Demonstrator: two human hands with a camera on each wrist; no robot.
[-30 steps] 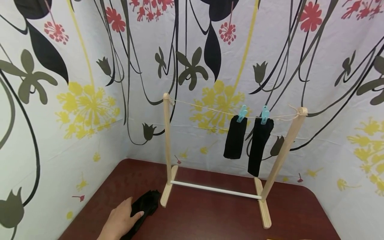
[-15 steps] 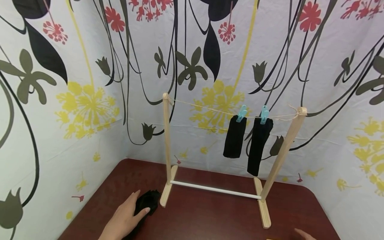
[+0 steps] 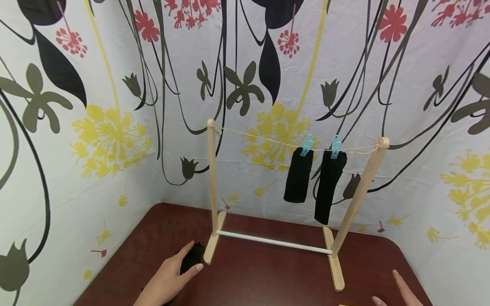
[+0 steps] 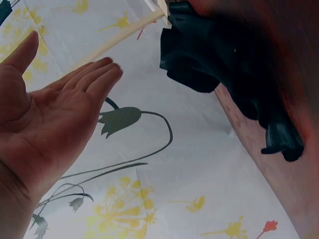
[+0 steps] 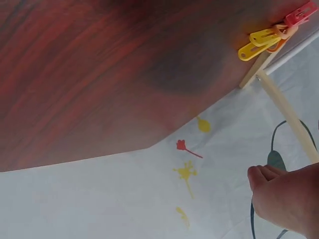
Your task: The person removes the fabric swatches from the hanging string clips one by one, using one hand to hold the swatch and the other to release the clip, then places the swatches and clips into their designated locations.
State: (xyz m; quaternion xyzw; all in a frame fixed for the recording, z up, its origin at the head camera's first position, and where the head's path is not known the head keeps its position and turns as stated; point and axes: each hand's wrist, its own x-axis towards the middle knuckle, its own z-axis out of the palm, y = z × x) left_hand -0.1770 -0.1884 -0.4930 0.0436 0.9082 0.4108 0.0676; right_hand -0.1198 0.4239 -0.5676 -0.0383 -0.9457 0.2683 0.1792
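Observation:
My left hand hovers over a crumpled black piece of cloth, which lies on the table beside the rack's left foot. In the left wrist view, the fingers of the left hand are straight and apart from the dark cloth. Only some fingers of my right hand show at the lower right of the head view, extended with nothing held. Two black sock-like cloths, a shorter one and a longer one, hang from the line by light-blue clothespins.
A wooden drying rack has left and right posts, a string and a white lower bar. It stands on the dark red table. Yellow and red clothespins show near its foot. Patterned fabric hangs behind.
My left hand has shifted forward and to the right over the black cloth. My right hand has come in from the lower right. The hanging cloths stay in place.

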